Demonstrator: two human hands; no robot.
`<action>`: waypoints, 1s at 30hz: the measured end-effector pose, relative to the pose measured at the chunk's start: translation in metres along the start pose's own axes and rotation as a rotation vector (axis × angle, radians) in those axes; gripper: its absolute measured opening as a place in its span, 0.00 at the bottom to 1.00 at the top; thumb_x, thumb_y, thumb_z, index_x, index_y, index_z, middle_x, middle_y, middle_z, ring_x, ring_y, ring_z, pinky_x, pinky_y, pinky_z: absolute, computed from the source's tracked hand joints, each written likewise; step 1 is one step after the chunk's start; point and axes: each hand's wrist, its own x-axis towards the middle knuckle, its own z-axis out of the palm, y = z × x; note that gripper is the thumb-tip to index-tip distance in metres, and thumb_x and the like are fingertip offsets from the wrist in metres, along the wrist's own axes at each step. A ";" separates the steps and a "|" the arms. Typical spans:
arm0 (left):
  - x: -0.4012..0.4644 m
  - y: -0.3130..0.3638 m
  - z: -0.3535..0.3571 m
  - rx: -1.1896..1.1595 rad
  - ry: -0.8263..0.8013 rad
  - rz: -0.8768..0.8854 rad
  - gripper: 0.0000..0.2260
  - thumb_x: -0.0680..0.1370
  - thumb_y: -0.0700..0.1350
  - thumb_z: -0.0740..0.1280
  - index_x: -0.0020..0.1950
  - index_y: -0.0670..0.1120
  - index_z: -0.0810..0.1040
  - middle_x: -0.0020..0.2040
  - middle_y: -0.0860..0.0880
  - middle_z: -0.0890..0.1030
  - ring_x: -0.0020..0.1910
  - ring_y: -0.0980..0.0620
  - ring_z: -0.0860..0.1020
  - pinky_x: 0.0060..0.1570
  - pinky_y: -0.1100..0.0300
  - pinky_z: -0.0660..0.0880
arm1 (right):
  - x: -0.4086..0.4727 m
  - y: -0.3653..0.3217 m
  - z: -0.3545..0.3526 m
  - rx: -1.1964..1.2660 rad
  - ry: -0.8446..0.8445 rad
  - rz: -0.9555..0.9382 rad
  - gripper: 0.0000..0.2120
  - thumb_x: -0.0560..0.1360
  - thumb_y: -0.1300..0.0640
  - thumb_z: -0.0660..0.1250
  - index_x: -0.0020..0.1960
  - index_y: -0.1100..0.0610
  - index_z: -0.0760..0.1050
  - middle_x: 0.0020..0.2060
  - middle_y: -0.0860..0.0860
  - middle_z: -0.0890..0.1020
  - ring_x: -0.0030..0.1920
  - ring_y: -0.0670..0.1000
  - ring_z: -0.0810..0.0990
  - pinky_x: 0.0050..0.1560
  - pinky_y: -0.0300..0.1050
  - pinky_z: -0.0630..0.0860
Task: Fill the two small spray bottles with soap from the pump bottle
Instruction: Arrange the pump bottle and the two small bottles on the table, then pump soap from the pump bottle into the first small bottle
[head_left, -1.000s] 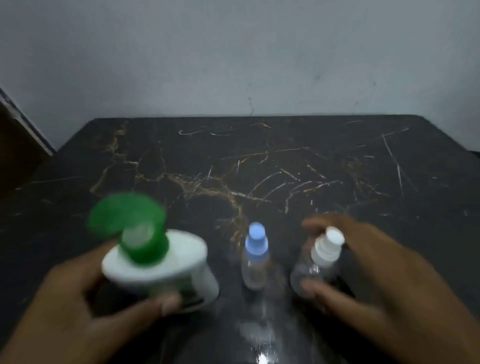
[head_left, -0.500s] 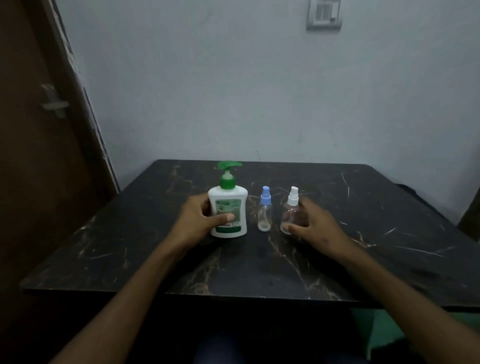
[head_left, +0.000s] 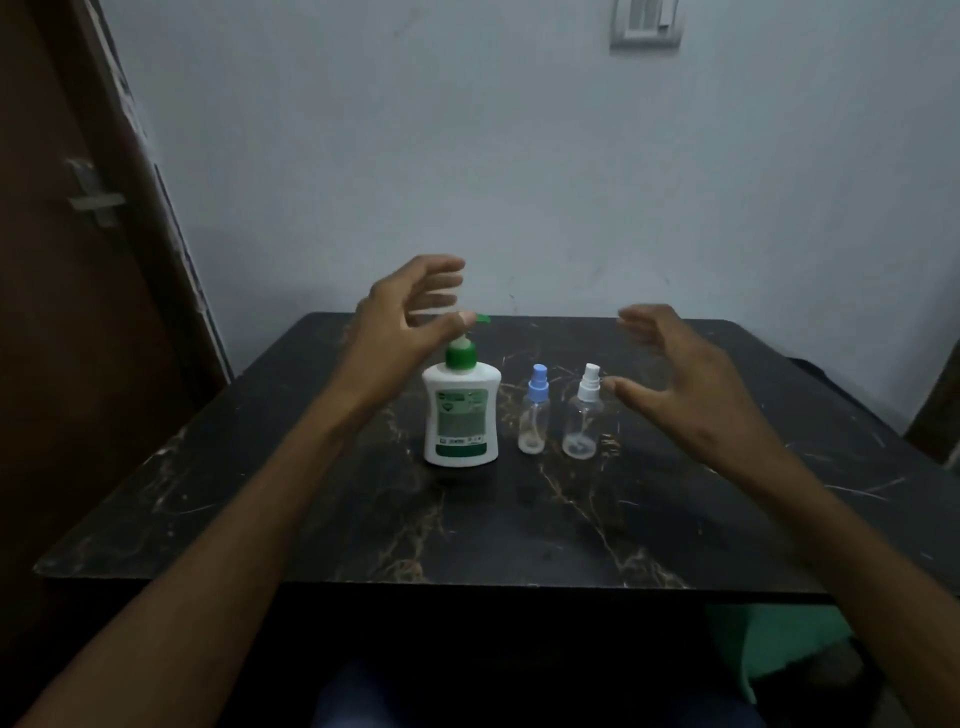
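On the dark bench (head_left: 363, 519) the pump bottle (head_left: 461, 415), blue-capped spray bottle (head_left: 535, 413) and white-capped spray bottle (head_left: 583, 415) stand upright in a row. Left hand (head_left: 402, 317) and right hand (head_left: 675, 364) hover above, fingers spread, holding nothing.

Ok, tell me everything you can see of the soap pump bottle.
The soap pump bottle is a squat white plastic bottle with rounded shoulders, a green and white front label too small to read, and a green collar and pump head whose spout points right. It stands upright on the dark marbled table, left of the blue-capped spray bottle. The left hand hovers in front of the pump head, gripping nothing.
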 end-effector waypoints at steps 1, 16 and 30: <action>-0.001 0.006 0.002 0.072 0.071 0.034 0.23 0.80 0.50 0.73 0.74 0.51 0.75 0.70 0.54 0.80 0.66 0.59 0.80 0.67 0.47 0.79 | 0.005 -0.006 0.000 -0.030 0.009 -0.031 0.29 0.75 0.51 0.77 0.72 0.50 0.70 0.68 0.47 0.78 0.65 0.46 0.77 0.68 0.49 0.74; -0.095 0.031 0.144 0.089 0.045 -0.077 0.29 0.78 0.57 0.73 0.77 0.54 0.69 0.66 0.56 0.78 0.61 0.57 0.79 0.63 0.56 0.79 | 0.005 -0.046 -0.021 -0.211 -0.223 0.026 0.07 0.75 0.49 0.76 0.44 0.47 0.78 0.38 0.45 0.82 0.38 0.43 0.81 0.36 0.40 0.77; -0.084 0.020 0.130 -0.197 -0.117 -0.101 0.10 0.75 0.48 0.78 0.55 0.54 0.86 0.43 0.56 0.84 0.37 0.59 0.79 0.36 0.66 0.72 | 0.017 -0.037 -0.051 0.013 -0.673 -0.230 0.17 0.73 0.69 0.71 0.50 0.47 0.82 0.60 0.38 0.82 0.63 0.39 0.79 0.61 0.38 0.78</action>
